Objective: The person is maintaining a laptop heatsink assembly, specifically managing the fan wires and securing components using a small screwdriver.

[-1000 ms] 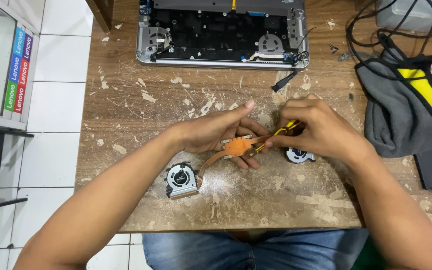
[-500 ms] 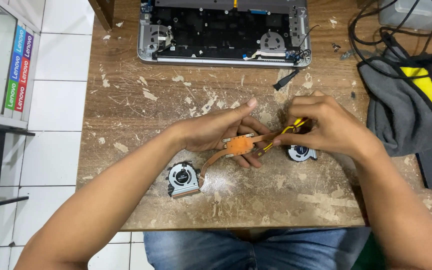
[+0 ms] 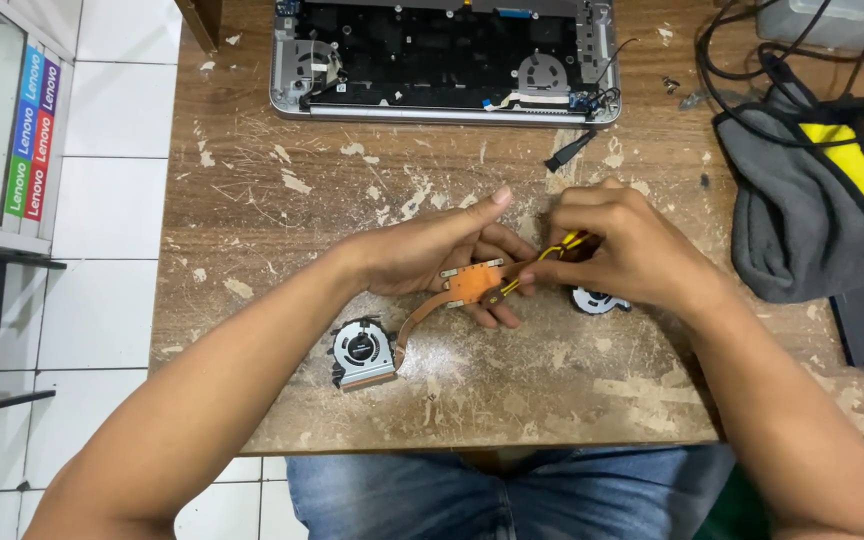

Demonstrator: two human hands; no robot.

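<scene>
view: head camera, looking straight down on a worn wooden worktop (image 3: 282,330) with chipped pale patches.
left hand (image 3: 437,255): reaches in from the lower left, palm toward the worktop; fingers (image 3: 497,300) curled under and against the copper plate, clamped on it; index finger stretched out toward the upper right.
right hand (image 3: 627,245): comes in from the lower right; fingers closed together on the yellow tool at the right edge of the plate.
copper plate (image 3: 472,283): flat orange-brown block, held between the two hands just above the worktop, near the middle of the view.
copper pipe (image 3: 414,322): thin curved strip, joined to the plate and running down-left to the left fan.
long axis: the plate, pipe and fans form one part lying roughly left to right, dipping toward the lower left; the plate's own long side tilts up toward the right.
left fan (image 3: 360,352): round grey blower, resting flat on the worktop at the low left end of the pipe.
right fan (image 3: 597,300): second blower, mostly hidden under the right hand; only its lower rim shows.
yellow tool (image 3: 552,255): slim yellow and black shaft, pointing down-left onto the plate; its tip is too small to make out.
open laptop (image 3: 442,60): at the far edge, base cover off, black boards and two empty fan bays showing.
grey cloth (image 3: 802,210): at the right, with a yellow patch and black cables (image 3: 752,60) over it.
black screwdriver bit (image 3: 570,150): lies alone between the laptop and the hands.
</scene>
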